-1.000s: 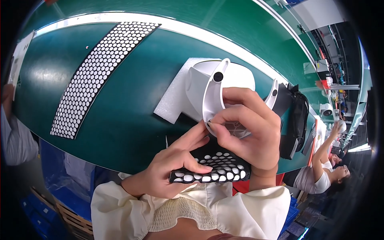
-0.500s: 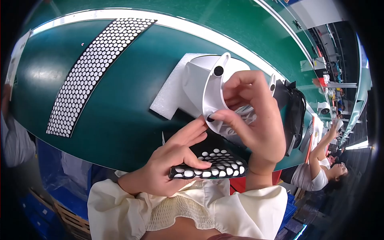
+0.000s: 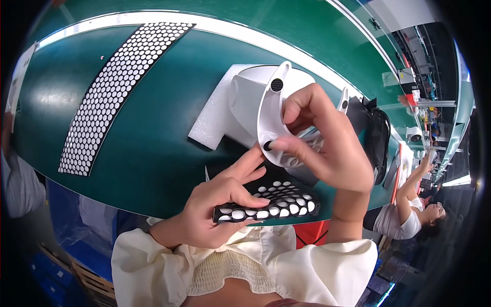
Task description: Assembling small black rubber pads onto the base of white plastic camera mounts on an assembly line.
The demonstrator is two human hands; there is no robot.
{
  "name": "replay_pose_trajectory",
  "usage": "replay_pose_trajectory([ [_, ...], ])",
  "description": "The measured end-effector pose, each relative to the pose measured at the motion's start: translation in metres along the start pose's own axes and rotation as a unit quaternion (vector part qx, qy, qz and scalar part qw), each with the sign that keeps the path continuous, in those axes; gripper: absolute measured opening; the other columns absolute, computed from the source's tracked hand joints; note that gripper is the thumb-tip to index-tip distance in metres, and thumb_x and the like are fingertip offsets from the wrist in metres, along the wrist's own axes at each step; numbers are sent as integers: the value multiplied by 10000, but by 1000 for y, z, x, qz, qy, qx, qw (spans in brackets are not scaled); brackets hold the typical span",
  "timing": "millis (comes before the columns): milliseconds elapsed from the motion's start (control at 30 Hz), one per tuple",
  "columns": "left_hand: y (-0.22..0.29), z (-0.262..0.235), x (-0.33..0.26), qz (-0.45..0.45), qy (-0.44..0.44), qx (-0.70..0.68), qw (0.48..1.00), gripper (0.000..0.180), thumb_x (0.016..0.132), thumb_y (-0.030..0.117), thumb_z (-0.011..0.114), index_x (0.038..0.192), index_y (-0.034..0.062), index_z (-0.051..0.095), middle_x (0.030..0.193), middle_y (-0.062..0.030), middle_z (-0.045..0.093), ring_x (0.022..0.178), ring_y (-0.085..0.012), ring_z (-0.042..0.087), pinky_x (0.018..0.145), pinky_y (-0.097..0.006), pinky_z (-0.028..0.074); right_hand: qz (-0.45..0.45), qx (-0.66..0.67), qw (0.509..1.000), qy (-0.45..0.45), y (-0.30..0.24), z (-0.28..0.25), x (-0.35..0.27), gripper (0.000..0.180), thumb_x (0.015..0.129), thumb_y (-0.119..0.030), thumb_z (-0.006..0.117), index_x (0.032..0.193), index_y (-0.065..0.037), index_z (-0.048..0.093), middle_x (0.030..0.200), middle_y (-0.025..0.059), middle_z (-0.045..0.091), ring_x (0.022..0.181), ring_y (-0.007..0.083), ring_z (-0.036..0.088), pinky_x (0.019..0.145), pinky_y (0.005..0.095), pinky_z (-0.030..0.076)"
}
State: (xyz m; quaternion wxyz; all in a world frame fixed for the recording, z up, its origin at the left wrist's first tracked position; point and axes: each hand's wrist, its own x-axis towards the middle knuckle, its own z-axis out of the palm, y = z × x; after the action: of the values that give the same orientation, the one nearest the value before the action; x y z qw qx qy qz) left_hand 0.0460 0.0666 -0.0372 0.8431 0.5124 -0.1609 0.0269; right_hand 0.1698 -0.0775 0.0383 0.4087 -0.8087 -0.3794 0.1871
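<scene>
My left hand [image 3: 209, 207] is closed on a folded black sheet of white round pads [image 3: 279, 209], its thumb lying over the pads. Its outstretched fingers reach the lower rim of a white plastic housing [image 3: 250, 97]. My right hand [image 3: 332, 138] is at the same rim, fingers curled by the inner edge and thumb on a small black round pad [image 3: 267, 146]. Higher on the rim sits another black pad [image 3: 276, 85], and a third pad [image 3: 344, 104] shows on the far arm. The housing rests on white foam [image 3: 207, 125]; my right hand hides part of its inside.
A long black strip of white round pads [image 3: 115, 89] lies on the green table [image 3: 163, 117] at the left. Black plastic wrapping [image 3: 376, 135] is right of the housing. Another person [image 3: 404, 217] is at the far right, and a sleeve [image 3: 23, 184] shows at the left edge.
My right thumb has drawn slightly back from the lower black pad, and the hand has shifted a little right. The left hand keeps its hold on the folded sheet.
</scene>
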Motion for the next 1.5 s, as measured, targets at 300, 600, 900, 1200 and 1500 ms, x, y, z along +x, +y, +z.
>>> replay_pose_trajectory([
  [300,-4,-2,-3,0,3,-8,1000,230,697,-105,570,905,-9,558,1317,-333,185,1236,-395,244,951,-458,324,30,22,999,25,-2,4,2,389,655,-78,734,809,-49,378,723,6,428,669,76,426,627,195,383],
  [600,4,2,-4,44,28,-40,998,277,749,-60,512,1019,-9,477,1322,-313,208,1260,-415,186,980,-471,241,-41,105,993,31,-15,3,22,141,811,-62,553,892,6,460,798,32,523,714,53,472,632,180,382],
  [900,12,2,-6,72,105,141,982,341,748,-105,508,1073,-65,413,1020,-181,513,898,-188,519,798,-275,413,-188,-144,966,102,-29,16,-18,619,442,-455,762,825,-12,562,741,76,581,634,181,557,548,262,406],
  [1200,5,10,-11,90,132,215,963,238,714,-130,520,945,-80,542,884,-202,614,760,-217,632,636,-258,504,-233,-181,955,-25,-18,8,-23,189,647,-206,655,740,-65,570,578,-12,481,492,137,468,453,255,310],
  [1500,9,15,-7,102,127,335,928,246,671,-85,598,910,-28,583,806,-134,637,640,-196,637,552,-231,499,-248,-237,932,119,-29,23,-33,292,464,-160,684,742,-77,650,654,0,544,570,144,476,510,259,323],
])
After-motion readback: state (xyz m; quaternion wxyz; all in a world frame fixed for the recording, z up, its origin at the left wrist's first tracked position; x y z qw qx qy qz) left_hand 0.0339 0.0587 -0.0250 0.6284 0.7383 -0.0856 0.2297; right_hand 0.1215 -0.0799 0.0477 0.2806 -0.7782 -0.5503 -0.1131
